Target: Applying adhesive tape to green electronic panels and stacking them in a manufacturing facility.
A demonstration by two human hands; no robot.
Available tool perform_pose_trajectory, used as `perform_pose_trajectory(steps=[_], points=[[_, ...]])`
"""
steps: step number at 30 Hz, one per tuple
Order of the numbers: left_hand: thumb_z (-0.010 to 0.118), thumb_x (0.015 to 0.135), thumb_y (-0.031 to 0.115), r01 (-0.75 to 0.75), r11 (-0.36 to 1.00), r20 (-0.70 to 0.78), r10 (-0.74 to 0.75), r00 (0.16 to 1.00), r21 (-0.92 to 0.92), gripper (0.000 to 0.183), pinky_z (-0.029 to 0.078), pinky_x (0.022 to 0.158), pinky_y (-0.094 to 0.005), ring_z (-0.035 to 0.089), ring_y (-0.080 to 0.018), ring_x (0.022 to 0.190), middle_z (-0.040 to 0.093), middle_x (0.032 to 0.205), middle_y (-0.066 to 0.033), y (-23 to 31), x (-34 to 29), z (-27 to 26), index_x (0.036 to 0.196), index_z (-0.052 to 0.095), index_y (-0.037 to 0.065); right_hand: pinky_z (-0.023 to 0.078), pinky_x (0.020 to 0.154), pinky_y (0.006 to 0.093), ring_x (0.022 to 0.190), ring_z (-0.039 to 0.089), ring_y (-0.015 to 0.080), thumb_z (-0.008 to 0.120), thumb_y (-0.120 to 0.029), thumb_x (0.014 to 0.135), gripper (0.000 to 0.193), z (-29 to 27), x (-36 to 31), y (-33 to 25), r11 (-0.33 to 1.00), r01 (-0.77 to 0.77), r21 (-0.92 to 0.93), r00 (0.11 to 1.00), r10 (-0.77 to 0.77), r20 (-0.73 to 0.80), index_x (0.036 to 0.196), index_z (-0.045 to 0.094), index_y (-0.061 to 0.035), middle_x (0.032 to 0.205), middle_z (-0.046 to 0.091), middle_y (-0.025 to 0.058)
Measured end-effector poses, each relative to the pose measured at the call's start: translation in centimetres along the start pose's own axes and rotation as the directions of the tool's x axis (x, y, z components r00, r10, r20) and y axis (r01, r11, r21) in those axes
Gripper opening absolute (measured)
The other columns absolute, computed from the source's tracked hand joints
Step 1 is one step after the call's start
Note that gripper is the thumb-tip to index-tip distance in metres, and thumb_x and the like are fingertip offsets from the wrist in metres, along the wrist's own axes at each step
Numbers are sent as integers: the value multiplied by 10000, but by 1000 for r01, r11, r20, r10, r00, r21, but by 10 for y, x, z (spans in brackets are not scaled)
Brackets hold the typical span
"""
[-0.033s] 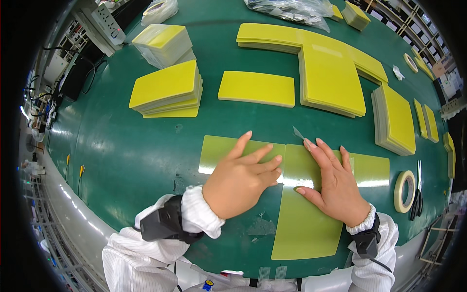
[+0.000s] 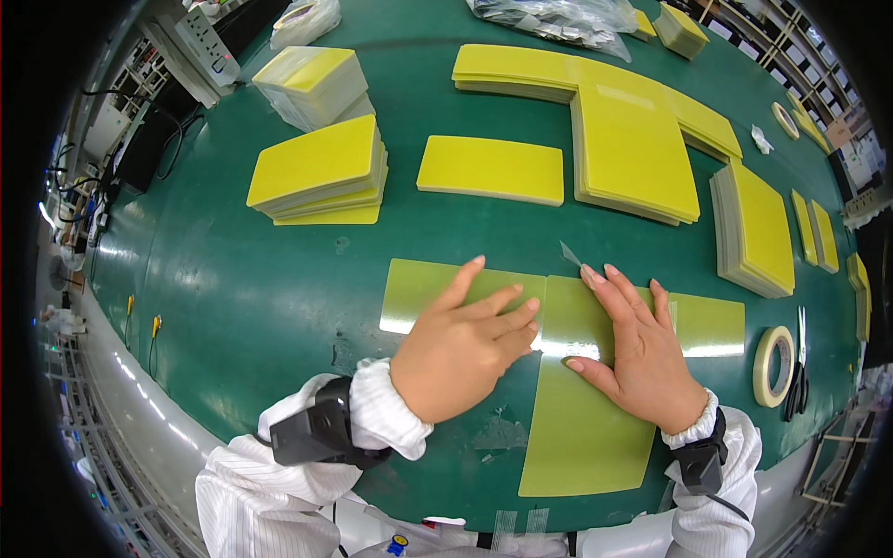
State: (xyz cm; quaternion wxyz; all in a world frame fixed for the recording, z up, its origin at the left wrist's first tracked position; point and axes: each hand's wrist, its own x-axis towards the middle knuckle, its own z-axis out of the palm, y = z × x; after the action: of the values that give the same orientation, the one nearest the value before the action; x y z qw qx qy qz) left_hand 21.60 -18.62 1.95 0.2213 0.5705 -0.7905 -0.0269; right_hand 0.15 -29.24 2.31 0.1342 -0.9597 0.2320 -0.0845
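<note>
Three yellow-green sheets (image 2: 586, 442) form a T on the green table (image 2: 233, 279) before me, with yellow stacks (image 2: 637, 153) and shelving (image 2: 802, 51) beyond. My left hand (image 2: 456, 358) spreads palm-down over the left part, my right hand (image 2: 644, 358) over the middle, fingers released; clear film (image 2: 569, 253) shows at my right index fingertip.

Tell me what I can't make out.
Head view: parts of the flat yellow-green sheets, hidden by the bare left hand and right hand.
Head view: how the thin clear strip meets the right hand; too small to tell.
Head view: far end of the crumpled clear plastic bag, cut off by the upper edge.
</note>
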Motion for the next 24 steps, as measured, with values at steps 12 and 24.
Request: perform_pose_trajectory(steps=[12, 24], points=[[701, 783, 274, 94, 984, 7, -97, 995, 149, 309, 278, 974, -690, 526, -312, 1183, 637, 1180, -64, 27, -9, 0, 1002, 691, 56, 229, 1044, 621, 1341, 358, 296, 687, -378, 815, 779, 1, -1, 0, 1000, -13, -1, 1000, 13, 7, 1396, 275, -62, 1456, 379, 71], [661, 647, 683, 327, 941, 332, -336, 882, 84, 933, 159, 856, -814, 180, -506, 1342, 147, 1508, -234, 42, -20, -11, 1420, 383, 241, 224, 1046, 625, 1344, 353, 303, 680, -386, 819, 773, -1, 1, -3, 1000, -2, 3, 1000, 2, 2, 1391, 283, -50, 1455, 381, 78]])
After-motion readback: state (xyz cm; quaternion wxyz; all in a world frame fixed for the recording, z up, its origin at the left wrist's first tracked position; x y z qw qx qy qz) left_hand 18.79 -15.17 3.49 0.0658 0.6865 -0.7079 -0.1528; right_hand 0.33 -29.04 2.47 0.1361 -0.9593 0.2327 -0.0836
